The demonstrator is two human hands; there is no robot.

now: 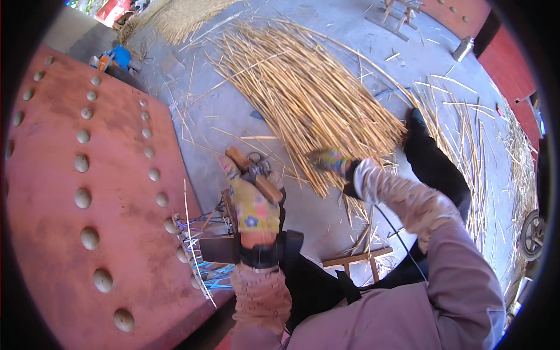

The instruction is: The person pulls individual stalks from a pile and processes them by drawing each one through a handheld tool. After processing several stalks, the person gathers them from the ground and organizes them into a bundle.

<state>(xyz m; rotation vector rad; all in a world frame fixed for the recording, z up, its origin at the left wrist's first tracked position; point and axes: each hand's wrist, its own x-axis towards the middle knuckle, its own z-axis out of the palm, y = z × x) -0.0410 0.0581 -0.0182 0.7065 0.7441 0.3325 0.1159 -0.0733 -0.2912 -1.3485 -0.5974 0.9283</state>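
My left hand [252, 204], in a yellow flower-patterned glove, is closed around a small brown wooden tool [268, 189] with metal fittings at its middle. Its exact kind is unclear, and the glove hides part of it. My right hand [329, 160], gloved too, is over the lower end of a large heap of dry reed stalks [315, 96]. Motion smears its fingers, so whether they hold a stalk cannot be made out. The stalks lie roughly side by side on the grey floor, slanting from far left to near right.
A red studded door panel [116, 192] borders my left side. Blue and purple strands [219, 274] hang beside it. A low wooden stool [359, 258] stands close to me. More stalks [466, 157] lie at the right; a metal flask [464, 48] stands far right.
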